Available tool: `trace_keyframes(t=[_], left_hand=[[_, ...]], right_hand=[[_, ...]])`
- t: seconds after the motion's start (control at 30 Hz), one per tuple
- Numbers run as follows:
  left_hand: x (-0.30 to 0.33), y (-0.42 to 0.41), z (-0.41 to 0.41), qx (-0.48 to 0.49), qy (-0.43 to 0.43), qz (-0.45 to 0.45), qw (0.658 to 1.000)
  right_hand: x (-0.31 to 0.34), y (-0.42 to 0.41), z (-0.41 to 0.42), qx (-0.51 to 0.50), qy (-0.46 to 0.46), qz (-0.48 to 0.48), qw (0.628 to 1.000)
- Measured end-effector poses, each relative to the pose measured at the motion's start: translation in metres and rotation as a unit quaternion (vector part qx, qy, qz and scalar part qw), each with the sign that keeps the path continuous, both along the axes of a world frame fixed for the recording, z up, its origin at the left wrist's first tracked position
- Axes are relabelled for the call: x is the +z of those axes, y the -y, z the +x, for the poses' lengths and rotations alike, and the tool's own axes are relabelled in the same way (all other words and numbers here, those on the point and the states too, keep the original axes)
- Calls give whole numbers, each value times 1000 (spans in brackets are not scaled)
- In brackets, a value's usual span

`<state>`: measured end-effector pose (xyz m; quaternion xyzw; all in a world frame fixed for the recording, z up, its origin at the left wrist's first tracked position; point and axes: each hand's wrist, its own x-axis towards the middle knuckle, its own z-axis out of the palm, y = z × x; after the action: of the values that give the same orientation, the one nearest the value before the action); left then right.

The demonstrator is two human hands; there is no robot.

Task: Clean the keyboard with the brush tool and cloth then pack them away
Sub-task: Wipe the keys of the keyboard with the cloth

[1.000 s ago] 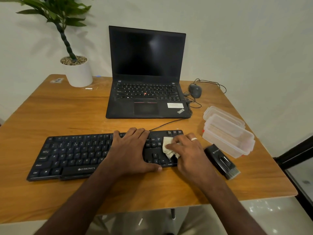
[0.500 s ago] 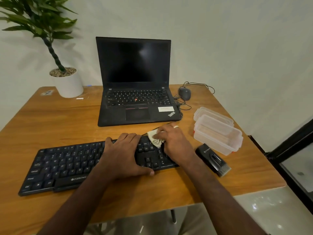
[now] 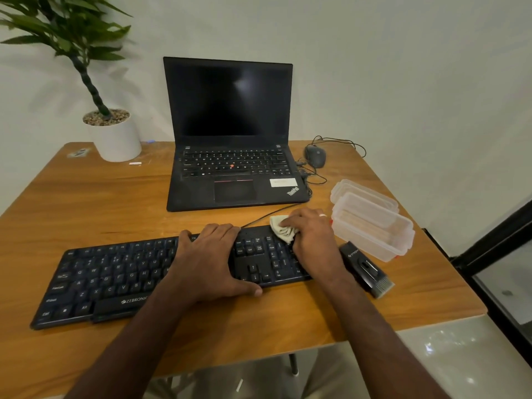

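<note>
The black keyboard (image 3: 121, 280) lies slanted near the front edge of the wooden tabletop (image 3: 86, 208), its left end closest to that edge. The left hand (image 3: 210, 260) lies flat across the middle keys, fingers straight and thumb along the front edge. The right hand (image 3: 313, 240) curls round a crumpled pale cloth (image 3: 282, 230), pressing it on the keyboard's far right corner. The brush tool (image 3: 365, 269) lies just beside the keyboard's right end, bristles toward the front edge. A clear plastic container (image 3: 374, 228) stands near it on the right, with another container (image 3: 362, 194) behind. A laptop (image 3: 233, 133) stands open further back, with bare wood to its left.
</note>
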<state>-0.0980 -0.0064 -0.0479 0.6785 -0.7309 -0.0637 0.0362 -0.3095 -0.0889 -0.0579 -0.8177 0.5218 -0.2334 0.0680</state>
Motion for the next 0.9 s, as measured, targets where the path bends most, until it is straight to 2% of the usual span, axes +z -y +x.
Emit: trace_keyframes(t=[0.1, 0.2, 0.27, 0.33, 0.5, 0.6, 0.7, 0.8, 0.9], left_hand=[[0, 1, -1, -1, 0, 5, 1000], [-2, 2, 0, -1, 0, -1, 1000], [-3, 2, 0, -3, 1, -7, 1000], [-3, 2, 1, -2, 0, -9, 1000], [-3, 2, 0, -1, -13, -1, 1000], [-3, 3, 0, -1, -8, -2, 1000], [-3, 3, 0, -1, -4, -3, 1000], [-3, 3, 0, -1, -1, -6, 1000], [-2, 2, 0, 0, 1, -3, 1000]], right_hand=[[4, 7, -9, -53, 41, -4, 998], [10, -10, 2, 13, 53, -6, 999], [8, -27, 13, 69, 12, -5, 998], [5, -31, 15, 79, -11, -2, 997], [10, -14, -18, -39, 1, 50, 998], [17, -11, -24, -67, -7, 50, 996], [22, -24, -8, -16, 31, 15, 999], [15, -48, 15, 69, 0, 12, 998], [7, -49, 8, 44, 10, 24, 999]])
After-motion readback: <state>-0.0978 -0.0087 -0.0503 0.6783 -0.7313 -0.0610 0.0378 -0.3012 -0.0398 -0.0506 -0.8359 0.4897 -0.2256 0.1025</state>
